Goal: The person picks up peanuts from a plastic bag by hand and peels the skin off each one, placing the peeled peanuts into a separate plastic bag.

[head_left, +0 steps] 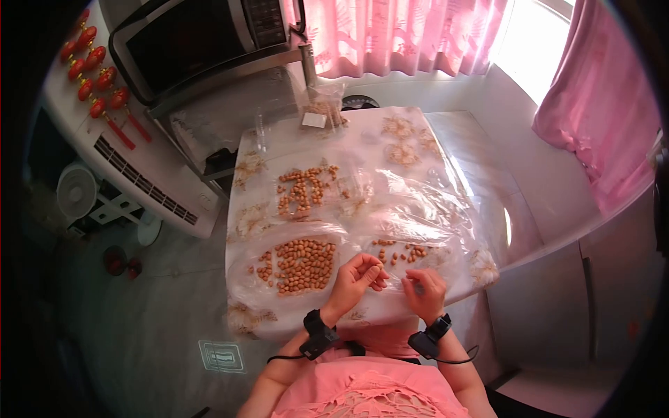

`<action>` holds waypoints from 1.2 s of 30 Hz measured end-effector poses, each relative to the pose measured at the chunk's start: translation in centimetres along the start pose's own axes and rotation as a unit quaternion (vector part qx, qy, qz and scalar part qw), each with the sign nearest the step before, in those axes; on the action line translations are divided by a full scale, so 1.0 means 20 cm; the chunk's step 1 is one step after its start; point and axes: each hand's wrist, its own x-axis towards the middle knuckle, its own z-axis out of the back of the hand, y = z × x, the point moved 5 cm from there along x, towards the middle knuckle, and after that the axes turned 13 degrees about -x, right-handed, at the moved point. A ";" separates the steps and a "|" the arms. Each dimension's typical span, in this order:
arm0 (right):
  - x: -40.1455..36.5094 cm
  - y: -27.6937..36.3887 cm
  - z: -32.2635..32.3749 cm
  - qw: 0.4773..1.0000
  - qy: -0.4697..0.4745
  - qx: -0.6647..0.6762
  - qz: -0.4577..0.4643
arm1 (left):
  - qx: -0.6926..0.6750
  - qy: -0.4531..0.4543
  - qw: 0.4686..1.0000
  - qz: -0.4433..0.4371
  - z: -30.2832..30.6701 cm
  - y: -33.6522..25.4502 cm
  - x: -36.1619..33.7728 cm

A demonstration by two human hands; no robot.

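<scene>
Both of my hands are over the front edge of the table. My left hand (358, 279) has its fingers curled and pressed together; whatever is between them is too small to make out. Close by on the right, my right hand (424, 289) has bent fingers, and its fingertips are too small to read. A large pile of brown nuts (305, 266) lies on clear plastic left of my left hand. Just beyond my hands, several loose nuts (411, 253) rest on another plastic sheet (446, 259). Farther back, more nuts (301, 190) are spread on the table.
A patterned cloth covers the table (247, 317). A clear bag with a white label (314, 120) stands at its back edge. Behind on the left is a microwave (188, 42). Pink curtains (411, 35) hang at the back, and a fan (77, 190) stands far left.
</scene>
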 end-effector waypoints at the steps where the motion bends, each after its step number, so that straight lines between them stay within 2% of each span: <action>1: 0.00 0.00 0.00 1.000 0.002 -0.003 -0.002 | 0.002 -0.017 1.000 -0.008 0.02 -0.04 -0.02; 6: 0.01 0.01 0.01 1.000 0.007 -0.009 0.007 | 0.000 -0.072 0.994 -0.080 0.17 -0.30 -0.13; 8: 0.01 0.01 0.01 1.000 0.008 -0.011 0.008 | 0.051 -0.158 0.979 -0.117 0.28 -0.38 -0.19; 9: 0.01 0.01 0.01 1.000 0.011 -0.015 0.009 | 0.053 -0.158 0.979 -0.115 0.32 -0.40 -0.22; 11: 0.01 0.01 0.01 1.000 0.008 -0.014 0.012 | 0.067 -0.239 0.962 -0.112 0.44 -0.42 -0.27; 14: 0.01 0.01 0.01 1.000 0.008 -0.013 0.014 | 0.070 -0.272 0.954 -0.107 0.52 -0.43 -0.33; 18: 0.01 0.01 0.00 1.000 0.011 -0.011 0.007 | 0.093 -0.280 0.952 -0.079 0.57 -0.44 -0.37; 24: 0.02 0.02 0.01 1.000 0.014 -0.013 0.013 | 0.028 -0.235 0.970 -0.059 0.51 -0.44 -0.34; 26: 0.02 0.02 0.02 1.000 0.016 -0.015 0.014 | 0.016 -0.165 0.986 0.005 0.44 -0.40 -0.29; 29: 0.02 0.02 0.02 1.000 0.017 -0.022 0.013 | 0.036 -0.129 0.991 0.006 0.42 -0.35 -0.25; 36: 0.02 0.03 0.02 1.000 0.010 -0.016 0.016 | 0.095 -0.221 0.969 -0.062 0.54 -0.39 -0.30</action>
